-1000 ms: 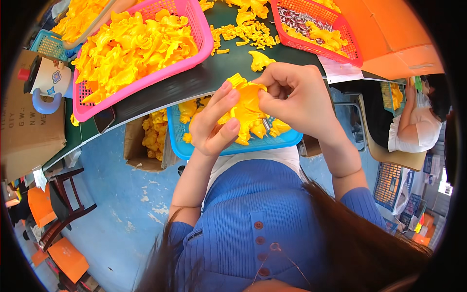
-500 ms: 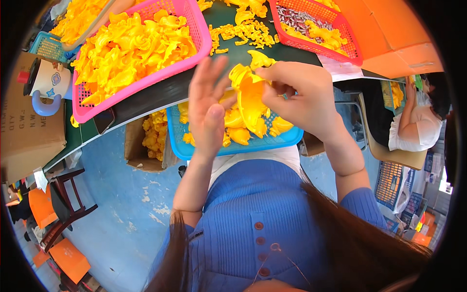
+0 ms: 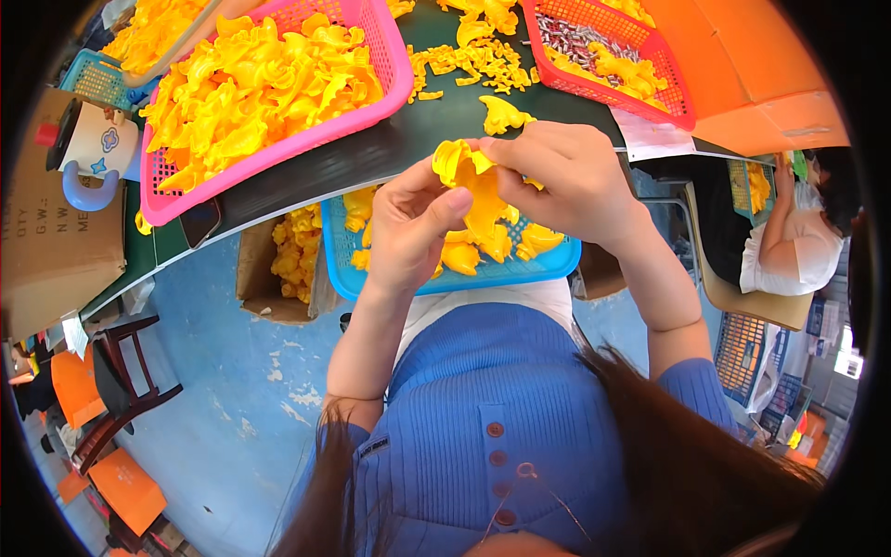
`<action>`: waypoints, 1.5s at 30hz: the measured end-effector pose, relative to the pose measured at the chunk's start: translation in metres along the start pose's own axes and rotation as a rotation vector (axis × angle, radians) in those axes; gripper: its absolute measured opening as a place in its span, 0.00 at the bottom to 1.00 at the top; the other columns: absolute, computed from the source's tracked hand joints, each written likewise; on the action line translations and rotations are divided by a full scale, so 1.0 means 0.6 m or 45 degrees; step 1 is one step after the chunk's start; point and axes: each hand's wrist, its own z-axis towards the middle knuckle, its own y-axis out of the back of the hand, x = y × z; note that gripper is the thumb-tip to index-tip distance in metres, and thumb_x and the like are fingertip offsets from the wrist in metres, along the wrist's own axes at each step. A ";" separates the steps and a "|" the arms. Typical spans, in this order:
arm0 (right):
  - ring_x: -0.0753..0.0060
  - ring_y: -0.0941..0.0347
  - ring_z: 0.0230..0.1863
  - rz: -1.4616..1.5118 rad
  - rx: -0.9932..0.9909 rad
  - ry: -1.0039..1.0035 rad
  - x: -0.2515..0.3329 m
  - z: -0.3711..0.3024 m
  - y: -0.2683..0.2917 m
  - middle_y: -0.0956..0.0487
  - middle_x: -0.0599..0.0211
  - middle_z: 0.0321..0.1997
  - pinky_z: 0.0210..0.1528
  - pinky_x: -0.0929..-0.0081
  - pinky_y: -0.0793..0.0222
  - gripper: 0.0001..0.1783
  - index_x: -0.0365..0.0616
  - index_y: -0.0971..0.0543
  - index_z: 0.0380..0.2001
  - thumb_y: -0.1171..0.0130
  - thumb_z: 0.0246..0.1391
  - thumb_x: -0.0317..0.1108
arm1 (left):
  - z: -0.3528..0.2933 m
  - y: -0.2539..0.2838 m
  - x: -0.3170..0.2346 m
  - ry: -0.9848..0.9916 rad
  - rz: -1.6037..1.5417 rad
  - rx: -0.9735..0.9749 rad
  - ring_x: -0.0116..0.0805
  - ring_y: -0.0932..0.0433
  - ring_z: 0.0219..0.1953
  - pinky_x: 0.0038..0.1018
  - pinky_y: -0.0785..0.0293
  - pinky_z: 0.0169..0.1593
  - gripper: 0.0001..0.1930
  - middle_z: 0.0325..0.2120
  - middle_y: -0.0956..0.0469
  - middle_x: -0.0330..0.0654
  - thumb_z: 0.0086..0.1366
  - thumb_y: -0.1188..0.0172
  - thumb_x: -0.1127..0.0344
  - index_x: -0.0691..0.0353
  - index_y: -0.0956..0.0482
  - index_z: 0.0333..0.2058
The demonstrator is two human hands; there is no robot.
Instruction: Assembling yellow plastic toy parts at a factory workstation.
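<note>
Between my two hands is a curved, hollow yellow plastic part (image 3: 461, 165). My left hand (image 3: 415, 223) grips its left side, thumb in front and fingers behind. On its right side my right hand (image 3: 571, 181) pinches the edge; those fingertips are partly hidden. Below the hands, a blue basket (image 3: 336, 265) on my lap holds several yellow plastic parts (image 3: 461, 255). A single yellow piece (image 3: 504, 114) lies on the dark green table (image 3: 418, 121) just beyond my fingers.
A pink basket (image 3: 401, 79) heaped with yellow parts stands left on the table. Small yellow pieces (image 3: 487, 65) lie behind. A red basket (image 3: 682, 102) holds metal bits and yellow parts. A mug (image 3: 97, 148) stands far left. A seated person (image 3: 794, 241) is at right.
My left hand has gone from spread fingers to gripping the yellow plastic part. The part has turned slightly and its upper end now sits between both hands.
</note>
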 end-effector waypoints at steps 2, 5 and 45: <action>0.72 0.34 0.15 -0.077 -0.061 0.069 0.000 0.001 0.001 0.32 0.68 0.14 0.17 0.80 0.38 0.11 0.40 0.22 0.27 0.42 0.34 0.20 | -0.001 -0.001 0.002 -0.053 0.008 -0.065 0.32 0.25 0.44 0.27 0.28 0.47 0.21 0.42 0.25 0.46 0.59 0.43 0.70 0.70 0.32 0.50; 0.78 0.35 0.15 0.069 -0.010 0.023 -0.001 0.004 0.028 0.30 0.69 0.15 0.17 0.84 0.40 0.10 0.37 0.22 0.27 0.43 0.36 0.17 | -0.003 0.022 0.004 0.006 -0.255 -0.008 0.36 0.27 0.48 0.31 0.27 0.49 0.20 0.46 0.27 0.48 0.60 0.45 0.70 0.70 0.33 0.51; 0.72 0.30 0.18 0.125 -0.044 -0.318 0.005 0.011 -0.023 0.27 0.64 0.18 0.21 0.79 0.35 0.05 0.37 0.23 0.25 0.41 0.39 0.22 | 0.003 0.006 -0.001 0.043 -0.081 -0.229 0.30 0.27 0.47 0.28 0.26 0.48 0.19 0.46 0.28 0.41 0.61 0.45 0.68 0.64 0.32 0.51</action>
